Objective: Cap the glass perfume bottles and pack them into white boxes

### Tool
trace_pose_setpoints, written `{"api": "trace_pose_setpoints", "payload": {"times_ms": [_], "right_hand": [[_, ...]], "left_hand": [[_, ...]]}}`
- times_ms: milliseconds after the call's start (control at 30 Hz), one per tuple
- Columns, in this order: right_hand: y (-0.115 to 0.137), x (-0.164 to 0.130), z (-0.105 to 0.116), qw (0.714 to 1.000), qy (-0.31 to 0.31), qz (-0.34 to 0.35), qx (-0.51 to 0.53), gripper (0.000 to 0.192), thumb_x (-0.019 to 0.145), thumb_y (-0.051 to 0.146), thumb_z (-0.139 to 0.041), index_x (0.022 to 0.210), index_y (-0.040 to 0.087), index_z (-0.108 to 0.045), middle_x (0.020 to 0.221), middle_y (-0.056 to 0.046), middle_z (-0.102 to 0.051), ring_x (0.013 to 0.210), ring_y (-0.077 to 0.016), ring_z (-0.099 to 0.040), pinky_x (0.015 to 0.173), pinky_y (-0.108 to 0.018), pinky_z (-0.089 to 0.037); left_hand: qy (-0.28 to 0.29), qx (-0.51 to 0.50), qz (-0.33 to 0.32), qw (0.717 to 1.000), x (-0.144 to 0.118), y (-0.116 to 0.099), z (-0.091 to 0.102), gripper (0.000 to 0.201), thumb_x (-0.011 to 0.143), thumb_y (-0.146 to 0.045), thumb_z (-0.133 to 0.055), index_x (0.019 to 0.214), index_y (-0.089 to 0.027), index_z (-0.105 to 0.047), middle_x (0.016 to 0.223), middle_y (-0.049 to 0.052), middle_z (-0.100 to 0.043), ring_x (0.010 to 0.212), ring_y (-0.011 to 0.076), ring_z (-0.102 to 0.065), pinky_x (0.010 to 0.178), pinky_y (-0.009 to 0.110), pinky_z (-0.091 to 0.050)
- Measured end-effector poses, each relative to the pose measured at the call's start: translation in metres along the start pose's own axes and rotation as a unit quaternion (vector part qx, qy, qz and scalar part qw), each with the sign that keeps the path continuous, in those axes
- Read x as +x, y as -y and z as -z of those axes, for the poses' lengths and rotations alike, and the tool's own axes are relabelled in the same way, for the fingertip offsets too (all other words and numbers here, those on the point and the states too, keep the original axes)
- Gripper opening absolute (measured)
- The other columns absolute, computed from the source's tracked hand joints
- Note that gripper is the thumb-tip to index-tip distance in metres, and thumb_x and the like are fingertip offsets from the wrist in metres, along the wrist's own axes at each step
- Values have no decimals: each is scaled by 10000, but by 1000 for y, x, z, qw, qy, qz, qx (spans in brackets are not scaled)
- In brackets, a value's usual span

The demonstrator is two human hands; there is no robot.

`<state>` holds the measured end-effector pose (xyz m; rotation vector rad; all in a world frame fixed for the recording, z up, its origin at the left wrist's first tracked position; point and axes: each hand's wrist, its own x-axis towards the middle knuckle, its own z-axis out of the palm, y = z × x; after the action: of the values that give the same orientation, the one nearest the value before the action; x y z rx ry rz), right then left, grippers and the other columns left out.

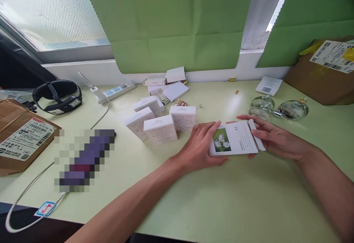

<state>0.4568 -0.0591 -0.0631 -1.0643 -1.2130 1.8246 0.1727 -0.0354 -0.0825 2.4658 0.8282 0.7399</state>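
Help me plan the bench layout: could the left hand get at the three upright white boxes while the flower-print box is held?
Probably yes. The upright white boxes stand just beside the left hand with bare table between, but both hands, the right hand too, hold the flower-print box.

Left of the hands stand small white cardboard boxes (160, 129); beyond the right hand lie clear round glass bottles (293, 109); far left sits a black headband strap (57, 96).
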Motion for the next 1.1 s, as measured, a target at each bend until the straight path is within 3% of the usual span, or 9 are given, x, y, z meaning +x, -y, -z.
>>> {"api": "trace_pose_setpoints", "payload": {"times_ms": [133, 733, 1100], "right_hand": [[-1, 0, -3, 1000, 19, 11, -5, 452, 967, 313, -587, 1388, 459, -511, 1305, -39, -612, 1008, -257, -657, 683, -437, -674], [1, -3, -3, 1000, 17, 6, -15, 456, 957, 332, -606, 1391, 436, -509, 1202, -42, -595, 922, -219, -637, 633, -415, -686], [-6, 0, -2, 999, 33, 8, -2, 573, 926, 375, -656, 1451, 476, -452, 1154, -38, -621, 957, -232, -657, 591, -350, -667]], "left_hand": [[-3, -12, -1, 1000, 0, 1, 0, 981, 784, -462, -772, 1553, -225, -212, 1502, 146, -422, 1398, 327, -379, 1154, 502, -383], [-3, -25, -28, 999, 0, 2, 1, 998, 800, -522, -749, 1574, -248, -181, 1510, 153, -408, 1386, 334, -411, 1139, 502, -413], [-7, -19, -44, 999, 0, 2, 2, 943, 812, -536, -729, 1564, -254, -236, 1489, 155, -427, 1361, 331, -440, 1142, 501, -403]]}}
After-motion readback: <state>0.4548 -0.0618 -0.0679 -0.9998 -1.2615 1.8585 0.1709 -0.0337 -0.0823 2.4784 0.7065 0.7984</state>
